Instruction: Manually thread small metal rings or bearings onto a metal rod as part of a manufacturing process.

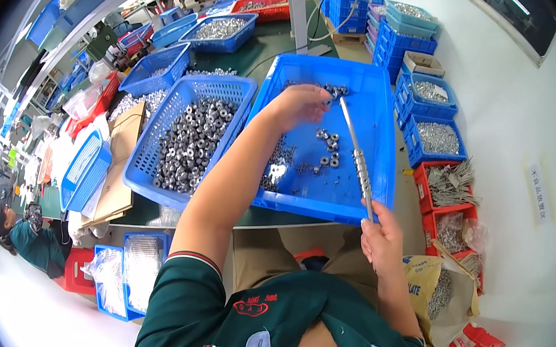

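My right hand (pixel 382 238) is closed around the lower end of a slim metal rod (pixel 348 121), which slants up and to the left over a large blue tray (pixel 372 88). Several shiny metal rings (pixel 362 173) are threaded on the rod's lower half. Close to the rod's upper tip, my left hand (pixel 301 106) has its fingers pinched on what looks like a small metal ring (pixel 327 102); motion smears it a little. Loose rings (pixel 330 151) and small dark bits (pixel 285 154) lie on the tray's floor beneath.
Left of the tray stands a blue perforated basket (pixel 145 162) full of metal rings (pixel 196 140). Cardboard (pixel 121 169) leans beside it. Stacked blue crates (pixel 408 55), red bins (pixel 427 190) and a yellow-white sack (pixel 438 301) line the right side. Another person (pixel 41 239) sits at far left.
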The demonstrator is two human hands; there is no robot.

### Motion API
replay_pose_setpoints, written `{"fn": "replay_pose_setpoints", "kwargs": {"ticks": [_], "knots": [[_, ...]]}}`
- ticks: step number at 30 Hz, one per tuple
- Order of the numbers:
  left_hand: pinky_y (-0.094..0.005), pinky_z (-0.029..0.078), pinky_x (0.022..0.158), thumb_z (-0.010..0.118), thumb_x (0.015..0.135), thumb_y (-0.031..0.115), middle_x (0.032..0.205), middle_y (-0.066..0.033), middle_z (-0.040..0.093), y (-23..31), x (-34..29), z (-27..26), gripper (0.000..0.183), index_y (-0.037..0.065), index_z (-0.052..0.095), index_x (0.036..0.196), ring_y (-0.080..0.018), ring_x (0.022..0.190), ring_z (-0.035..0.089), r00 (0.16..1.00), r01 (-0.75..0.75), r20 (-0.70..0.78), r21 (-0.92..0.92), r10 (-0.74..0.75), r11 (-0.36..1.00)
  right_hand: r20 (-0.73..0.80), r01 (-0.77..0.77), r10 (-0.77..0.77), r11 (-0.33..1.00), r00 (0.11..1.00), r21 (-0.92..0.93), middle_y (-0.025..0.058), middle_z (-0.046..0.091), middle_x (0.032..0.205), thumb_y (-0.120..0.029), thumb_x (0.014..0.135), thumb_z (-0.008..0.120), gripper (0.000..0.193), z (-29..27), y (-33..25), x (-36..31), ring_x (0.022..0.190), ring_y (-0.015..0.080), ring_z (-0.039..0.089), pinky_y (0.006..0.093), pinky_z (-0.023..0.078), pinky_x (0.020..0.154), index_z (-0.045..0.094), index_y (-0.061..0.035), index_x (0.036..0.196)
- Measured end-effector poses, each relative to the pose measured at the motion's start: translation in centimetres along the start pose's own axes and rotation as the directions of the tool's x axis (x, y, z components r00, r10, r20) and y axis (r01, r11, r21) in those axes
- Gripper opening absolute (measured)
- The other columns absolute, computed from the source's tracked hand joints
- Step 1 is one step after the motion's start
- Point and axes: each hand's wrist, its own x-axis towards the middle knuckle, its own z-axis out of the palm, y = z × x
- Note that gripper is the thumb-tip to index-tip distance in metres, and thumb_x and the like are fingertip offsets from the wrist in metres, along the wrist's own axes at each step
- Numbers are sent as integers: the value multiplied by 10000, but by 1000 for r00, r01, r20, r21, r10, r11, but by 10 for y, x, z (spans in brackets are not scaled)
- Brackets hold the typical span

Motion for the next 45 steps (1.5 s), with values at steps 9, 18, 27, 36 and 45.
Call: {"fn": "replay_pose_setpoints", "kwargs": {"ticks": [9, 18, 27, 36, 45], "knots": [[-282, 486, 715, 578, 887, 145, 828, -54, 608, 4, -6, 11, 175, 11, 600, 998, -147, 732, 580, 983, -51, 168, -114, 70, 992, 50, -27, 28, 999, 998, -17, -61, 399, 551, -78, 907, 505, 394, -5, 0, 2, 404, 9, 338, 176, 260, 374, 424, -33, 1290], [-281, 482, 694, 653, 832, 110, 821, -50, 608, 12, -11, 11, 155, 12, 618, 947, -143, 723, 569, 986, -42, 155, -91, 56, 995, 32, 6, -5, 1000, 999, -22, -58, 406, 568, -70, 906, 518, 413, -7, 7, 2, 414, 6, 332, 176, 255, 380, 421, -25, 1305], [-239, 463, 687, 716, 778, 131, 812, -19, 608, -12, -18, 49, 231, 25, 635, 966, -111, 721, 562, 885, 103, 429, 200, -182, 974, -16, 3, -4, 1000, 1000, -7, -60, 387, 570, -68, 923, 476, 387, 7, -5, 3, 410, 2, 333, 165, 266, 371, 428, -22, 1304], [-254, 474, 553, 695, 762, 198, 738, -54, 645, 4, -6, -1, 206, 24, 662, 867, -119, 615, 594, 981, -110, 172, 881, -94, 461, -65, -12, 11, 1000, 998, -8, -62, 393, 552, -65, 914, 478, 389, 9, -6, 6, 404, 3, 329, 165, 265, 364, 430, -21, 1298], [-409, 491, 718, 784, 615, 301, 849, -127, 664, -45, -6, 31, 332, 82, 683, 844, -305, 847, 629, 949, -186, 107, 949, -295, -255, -45, 19, -19, 1000, 999, -2, -50, 401, 581, -39, 896, 451, 393, 8, -3, 3, 400, 5, 312, 165, 262, 351, 430, 13, 1284]]}}
